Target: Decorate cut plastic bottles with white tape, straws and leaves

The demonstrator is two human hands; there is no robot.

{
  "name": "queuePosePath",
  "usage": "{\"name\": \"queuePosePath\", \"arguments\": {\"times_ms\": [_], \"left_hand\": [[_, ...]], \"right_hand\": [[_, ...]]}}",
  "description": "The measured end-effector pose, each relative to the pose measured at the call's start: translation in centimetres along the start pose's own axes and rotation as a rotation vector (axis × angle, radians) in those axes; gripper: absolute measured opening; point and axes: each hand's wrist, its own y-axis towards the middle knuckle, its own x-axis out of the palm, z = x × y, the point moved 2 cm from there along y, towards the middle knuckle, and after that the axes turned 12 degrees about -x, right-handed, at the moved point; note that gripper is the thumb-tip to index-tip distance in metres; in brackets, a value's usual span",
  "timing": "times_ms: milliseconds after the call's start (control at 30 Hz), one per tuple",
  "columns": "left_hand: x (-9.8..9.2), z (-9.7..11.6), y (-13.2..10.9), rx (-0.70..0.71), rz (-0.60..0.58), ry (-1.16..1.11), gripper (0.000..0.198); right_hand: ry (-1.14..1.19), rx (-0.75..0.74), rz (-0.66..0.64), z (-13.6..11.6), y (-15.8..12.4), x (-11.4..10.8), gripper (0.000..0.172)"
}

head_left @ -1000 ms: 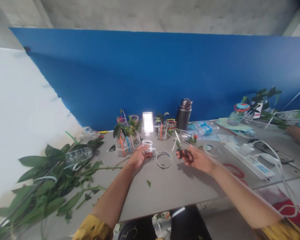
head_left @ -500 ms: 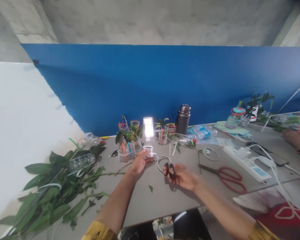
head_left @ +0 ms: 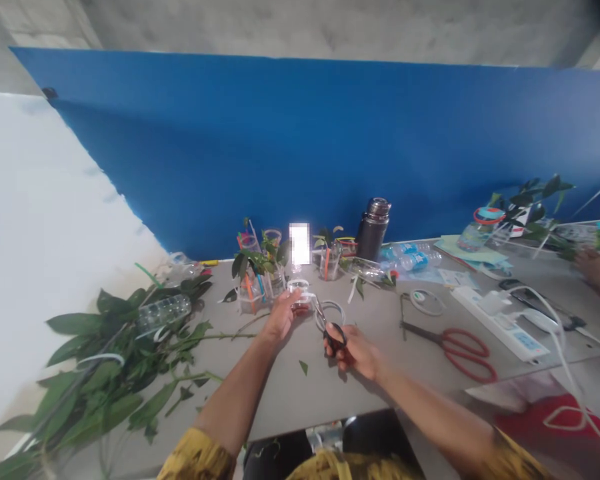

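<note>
My left hand [head_left: 281, 315] is closed round a small clear plastic cup [head_left: 299, 291] standing on the grey table [head_left: 330, 387]. My right hand [head_left: 354, 349] grips black-handled scissors [head_left: 329, 326], whose blades point up and left toward the cup. A white plastic ring [head_left: 331, 311] lies on the table just behind the scissors. Behind the cup stand several clear cups with leafy cuttings and coloured sticks [head_left: 257, 273].
A heap of leafy branches [head_left: 115, 360] and a clear bottle [head_left: 163, 311] lie at the left. Red-handled scissors [head_left: 455, 343], a white power strip [head_left: 503, 320], a tape roll [head_left: 426, 300] and a dark flask [head_left: 373, 229] lie to the right. Another person's hand [head_left: 597, 270] is at the far right.
My right hand has carried the black scissors leftward to the cup, turning the blades toward it. My left hand has stayed on the cup.
</note>
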Motion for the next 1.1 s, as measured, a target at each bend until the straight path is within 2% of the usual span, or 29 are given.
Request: {"name": "queuePosePath", "arguments": {"times_ms": [133,400,533,633,800,967,1100], "left_hand": [[0.2,-0.3,0.2,0.001,0.005,0.011,0.033],[0.4,-1.2,0.7,-0.041,0.043,-0.046,0.047],[0.4,-1.2,0.5,-0.038,0.018,-0.042,0.048],[0.5,-1.2,0.2,-0.028,0.019,-0.035,0.046],[0.6,-1.5,0.2,-0.02,0.056,-0.04,0.049],[0.6,-1.4,0.3,-0.042,0.063,-0.037,0.048],[0.5,-1.3,0.2,-0.066,0.046,-0.047,0.043]], "right_hand": [[-0.104,-0.067,0.025,-0.4,0.4,0.5,0.058],[-0.492,-0.156,0.102,0.7,2.5,0.8,0.058],[-0.702,-0.244,0.154,-0.1,2.8,0.4,0.054],[-0.838,-0.255,0.207,-0.7,2.8,0.2,0.051],[-0.964,-0.228,0.244,-1.0,2.6,0.4,0.04],[-1.084,-0.221,0.263,-1.0,2.7,0.4,0.039],[-1.023,-0.217,0.266,-0.3,3.2,0.0,0.041]]}}
